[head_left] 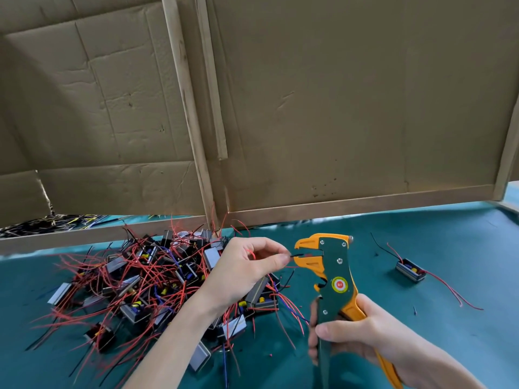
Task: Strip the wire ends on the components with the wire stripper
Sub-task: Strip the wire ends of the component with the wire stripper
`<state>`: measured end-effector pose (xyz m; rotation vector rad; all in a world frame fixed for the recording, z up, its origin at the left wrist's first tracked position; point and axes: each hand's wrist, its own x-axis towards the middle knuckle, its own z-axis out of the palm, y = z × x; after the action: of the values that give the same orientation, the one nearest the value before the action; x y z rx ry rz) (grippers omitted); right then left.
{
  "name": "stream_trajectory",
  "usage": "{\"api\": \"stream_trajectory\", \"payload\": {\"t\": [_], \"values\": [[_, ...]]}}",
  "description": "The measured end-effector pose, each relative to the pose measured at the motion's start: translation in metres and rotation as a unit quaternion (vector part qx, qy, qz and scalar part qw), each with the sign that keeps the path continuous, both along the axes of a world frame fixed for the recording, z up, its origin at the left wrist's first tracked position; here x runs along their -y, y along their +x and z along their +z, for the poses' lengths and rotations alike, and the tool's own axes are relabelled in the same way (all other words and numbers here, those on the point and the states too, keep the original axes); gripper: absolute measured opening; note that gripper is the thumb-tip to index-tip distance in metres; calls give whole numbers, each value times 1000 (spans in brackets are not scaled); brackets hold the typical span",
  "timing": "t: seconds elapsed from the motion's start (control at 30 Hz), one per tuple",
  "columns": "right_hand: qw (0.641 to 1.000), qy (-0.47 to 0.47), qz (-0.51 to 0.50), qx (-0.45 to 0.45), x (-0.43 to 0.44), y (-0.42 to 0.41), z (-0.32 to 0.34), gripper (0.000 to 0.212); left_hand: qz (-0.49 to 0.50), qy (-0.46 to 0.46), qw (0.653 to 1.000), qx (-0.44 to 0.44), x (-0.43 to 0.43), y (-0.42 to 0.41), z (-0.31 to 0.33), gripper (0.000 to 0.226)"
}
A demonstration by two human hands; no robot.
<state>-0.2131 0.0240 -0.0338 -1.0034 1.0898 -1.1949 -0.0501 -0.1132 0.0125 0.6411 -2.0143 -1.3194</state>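
Note:
My right hand (354, 332) grips the handles of an orange and green wire stripper (334, 273), held upright with its jaws facing left. My left hand (247, 265) pinches a thin black wire (296, 255) between thumb and fingers. The wire's tip sits in the stripper's jaws. A red wire loops out of the same hand. The component at the other end of the wire is hidden under my left hand. A big pile of small boxed components (146, 282) with red and black leads lies on the green table at the left.
One component (410, 270) with red and black leads lies alone on the green mat (463, 290) at the right. Cardboard panels on wooden frames (337, 108) stand along the back. Cut wire scraps (42, 224) lie behind the left frame.

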Motion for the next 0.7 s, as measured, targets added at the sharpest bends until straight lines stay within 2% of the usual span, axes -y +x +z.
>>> {"api": "stream_trajectory", "payload": {"t": [0.2,0.37,0.5,0.6,0.7], "values": [[1000,-7,9,-13,0,0,0,12,-26,18,1000,3,3,2,0,14],[999,5,13,-38,2,-1,-5,26,-35,11,999,12,5,4,0,11],[998,14,-25,-60,5,6,-10,34,-46,8,999,20,5,6,2,14],[993,13,-95,-74,8,14,-14,38,-53,28,998,4,4,4,0,7],[990,13,-130,-45,8,14,-17,36,-57,52,997,10,0,-3,-11,7]]}}
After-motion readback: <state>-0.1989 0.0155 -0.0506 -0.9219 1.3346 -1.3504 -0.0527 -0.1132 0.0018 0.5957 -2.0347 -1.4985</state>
